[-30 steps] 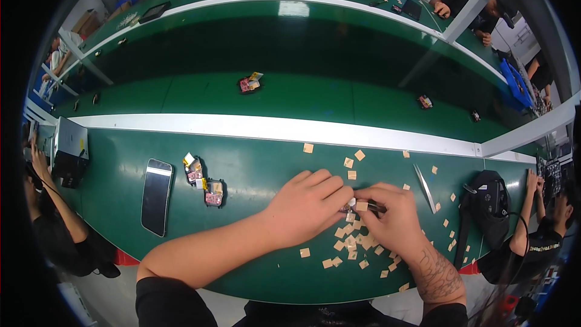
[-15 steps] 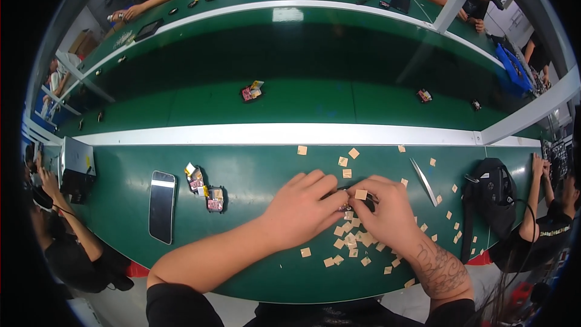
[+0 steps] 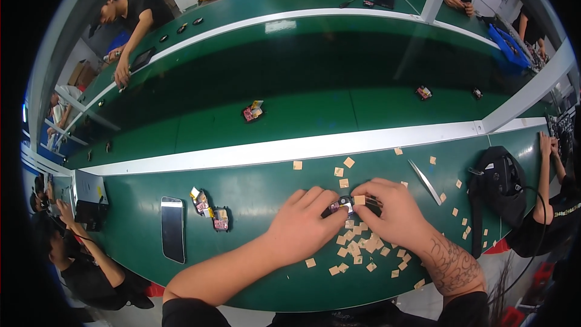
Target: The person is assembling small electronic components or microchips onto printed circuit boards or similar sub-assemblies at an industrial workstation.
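My left hand (image 3: 304,221) grips a small black electronic assembly (image 3: 344,202) with a pink and silver part between thumb and fingers. Close against it, my right hand (image 3: 394,213) has its thumb and fingers closed on the assembly's right side. A small beige square pad (image 3: 359,200) shows at the right fingertips; whether it is pinched or stuck there I cannot tell. Dark strips by the right fingers are partly hidden. Many similar beige pads (image 3: 357,246) lie loose below and around both hands. Metal tweezers (image 3: 426,183) rest on the green table to the right.
On the left lie a phone (image 3: 173,230) and two small assemblies (image 3: 221,219). A black bag (image 3: 500,184) sits at the right. Beyond the white rail (image 3: 290,150), a sunken green surface carries several assemblies (image 3: 252,111). Other people work around the table.
The view has tilted and shifted slightly. My hands have turned the assembly so more of its black and silver top shows. A person at the far left has reached down toward the rail.
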`<action>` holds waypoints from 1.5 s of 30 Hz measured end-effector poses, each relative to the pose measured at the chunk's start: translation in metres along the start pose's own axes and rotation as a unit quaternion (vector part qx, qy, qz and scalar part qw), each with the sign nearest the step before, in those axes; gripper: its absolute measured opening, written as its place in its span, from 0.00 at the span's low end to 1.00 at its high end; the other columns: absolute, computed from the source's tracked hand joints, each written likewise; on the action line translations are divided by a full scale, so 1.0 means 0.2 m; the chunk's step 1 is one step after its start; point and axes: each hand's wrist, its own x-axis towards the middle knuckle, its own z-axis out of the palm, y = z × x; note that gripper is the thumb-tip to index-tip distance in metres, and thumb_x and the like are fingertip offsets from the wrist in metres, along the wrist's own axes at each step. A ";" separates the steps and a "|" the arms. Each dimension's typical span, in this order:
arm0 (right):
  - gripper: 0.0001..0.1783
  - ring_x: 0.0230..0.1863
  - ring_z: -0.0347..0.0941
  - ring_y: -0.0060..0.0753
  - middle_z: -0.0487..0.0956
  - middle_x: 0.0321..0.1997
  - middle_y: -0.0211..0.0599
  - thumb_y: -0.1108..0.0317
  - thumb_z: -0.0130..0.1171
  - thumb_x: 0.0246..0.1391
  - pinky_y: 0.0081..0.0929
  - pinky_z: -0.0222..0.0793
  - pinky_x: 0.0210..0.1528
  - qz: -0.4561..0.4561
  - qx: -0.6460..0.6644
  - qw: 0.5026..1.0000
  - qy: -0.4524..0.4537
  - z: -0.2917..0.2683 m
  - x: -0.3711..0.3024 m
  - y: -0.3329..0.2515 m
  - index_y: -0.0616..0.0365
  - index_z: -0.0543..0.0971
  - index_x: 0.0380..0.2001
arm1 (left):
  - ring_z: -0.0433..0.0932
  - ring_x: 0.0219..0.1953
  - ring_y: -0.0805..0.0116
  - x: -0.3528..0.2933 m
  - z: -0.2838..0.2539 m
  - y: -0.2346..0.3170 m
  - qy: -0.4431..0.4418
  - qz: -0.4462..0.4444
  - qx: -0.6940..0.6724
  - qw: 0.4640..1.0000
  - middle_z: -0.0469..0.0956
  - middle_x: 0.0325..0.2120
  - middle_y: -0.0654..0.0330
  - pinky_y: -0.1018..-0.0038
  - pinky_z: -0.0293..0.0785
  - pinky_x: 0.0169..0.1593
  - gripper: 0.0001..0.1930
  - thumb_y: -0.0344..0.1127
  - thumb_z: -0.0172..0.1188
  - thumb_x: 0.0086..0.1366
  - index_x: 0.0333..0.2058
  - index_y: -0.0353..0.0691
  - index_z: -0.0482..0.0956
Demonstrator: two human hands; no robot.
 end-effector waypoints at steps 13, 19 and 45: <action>0.11 0.24 0.60 0.10 0.82 0.32 0.25 0.73 0.66 0.68 0.19 0.57 0.27 0.034 0.244 0.967 -0.056 0.00 -0.01 0.03 0.65 0.83 0.50 | 0.85 0.41 0.65 0.04 -0.04 0.04 0.085 -0.087 -0.264 0.957 0.81 0.45 0.56 0.71 0.81 0.41 0.21 0.23 0.75 0.61 0.53 0.40 0.82; 0.13 0.23 0.53 0.08 0.81 0.32 0.22 0.76 0.66 0.67 0.18 0.52 0.25 0.006 0.318 0.948 0.019 0.13 -0.04 0.05 0.65 0.83 0.53 | 0.80 0.44 0.75 0.03 0.01 0.07 0.032 -0.217 -0.610 0.762 0.75 0.50 0.59 0.76 0.79 0.44 0.19 0.22 0.61 0.75 0.58 0.39 0.65; 0.16 0.21 0.52 0.13 0.59 0.18 0.21 0.76 0.67 0.65 0.22 0.54 0.27 -0.017 0.259 0.966 -0.009 0.16 -0.06 0.05 0.60 0.86 0.55 | 0.70 0.39 0.83 0.02 0.04 0.06 0.075 -0.219 -0.525 0.819 0.72 0.38 0.65 0.81 0.66 0.41 0.12 0.18 0.56 0.69 0.46 0.39 0.67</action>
